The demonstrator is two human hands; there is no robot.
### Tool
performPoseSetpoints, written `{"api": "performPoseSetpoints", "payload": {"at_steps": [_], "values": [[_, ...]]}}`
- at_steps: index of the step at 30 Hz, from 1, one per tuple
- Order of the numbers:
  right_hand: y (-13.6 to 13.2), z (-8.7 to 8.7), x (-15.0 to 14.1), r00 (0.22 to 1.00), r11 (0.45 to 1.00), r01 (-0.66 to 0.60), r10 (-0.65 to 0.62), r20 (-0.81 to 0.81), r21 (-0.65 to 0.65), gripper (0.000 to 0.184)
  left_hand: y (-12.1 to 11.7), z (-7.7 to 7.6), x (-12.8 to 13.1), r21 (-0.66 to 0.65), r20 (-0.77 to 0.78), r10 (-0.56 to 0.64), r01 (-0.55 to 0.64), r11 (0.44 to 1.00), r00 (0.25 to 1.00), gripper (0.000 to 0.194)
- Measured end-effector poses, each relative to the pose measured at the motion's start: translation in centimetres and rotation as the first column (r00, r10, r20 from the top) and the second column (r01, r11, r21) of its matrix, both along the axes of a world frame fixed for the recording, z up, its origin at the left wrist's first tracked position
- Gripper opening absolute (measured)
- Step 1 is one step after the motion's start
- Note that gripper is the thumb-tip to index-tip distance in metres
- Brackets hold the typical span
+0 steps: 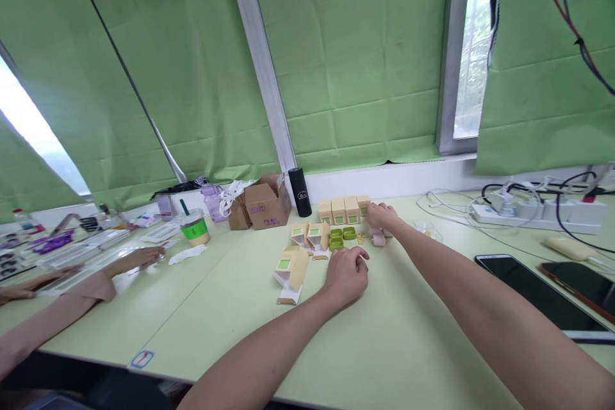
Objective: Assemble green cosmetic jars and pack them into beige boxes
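My right hand (383,216) reaches to the far side of the table, its fingers closed at the right end of a row of small tan boxes (338,210); they press on the endmost box (363,202). Just under that hand lies a pinkish item (378,238) of unclear kind. My left hand (346,277) rests on the table with loosely bent fingers apart and nothing visible in them. Beside it are green square cases (337,238) and small yellowish pieces (360,239). Tan boxes with open flaps (292,269) lie left of it, with two more (309,236) behind.
A black cylinder (300,192) and a cardboard carton (266,203) stand at the back. On the right are a power strip (541,213), cables, a tablet (535,295) and a phone (583,282). At left, a drink cup (194,228) stands near another person's hand (137,259).
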State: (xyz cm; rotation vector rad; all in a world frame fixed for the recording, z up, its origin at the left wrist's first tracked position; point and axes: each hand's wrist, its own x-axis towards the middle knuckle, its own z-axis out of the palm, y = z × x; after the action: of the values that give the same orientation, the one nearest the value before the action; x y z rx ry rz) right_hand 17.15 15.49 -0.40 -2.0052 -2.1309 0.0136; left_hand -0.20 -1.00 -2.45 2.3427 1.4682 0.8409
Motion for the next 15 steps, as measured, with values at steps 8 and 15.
{"api": "performPoseSetpoints", "payload": {"at_steps": [8, 15], "values": [[-1.8, 2.0, 2.3, 0.991, 0.987, 0.093, -0.08, -0.106, 0.128, 0.03, 0.2, 0.0, -0.2, 0.038, -0.032, 0.012, -0.011, 0.999, 0.999, 0.028], [-6.0, 3.2, 3.1, 0.97, 0.962, 0.116, -0.056, -0.234, 0.249, 0.033, 0.6, 0.9, -0.8, 0.119, -0.148, 0.092, -0.074, 0.99, 0.985, 0.026]]}}
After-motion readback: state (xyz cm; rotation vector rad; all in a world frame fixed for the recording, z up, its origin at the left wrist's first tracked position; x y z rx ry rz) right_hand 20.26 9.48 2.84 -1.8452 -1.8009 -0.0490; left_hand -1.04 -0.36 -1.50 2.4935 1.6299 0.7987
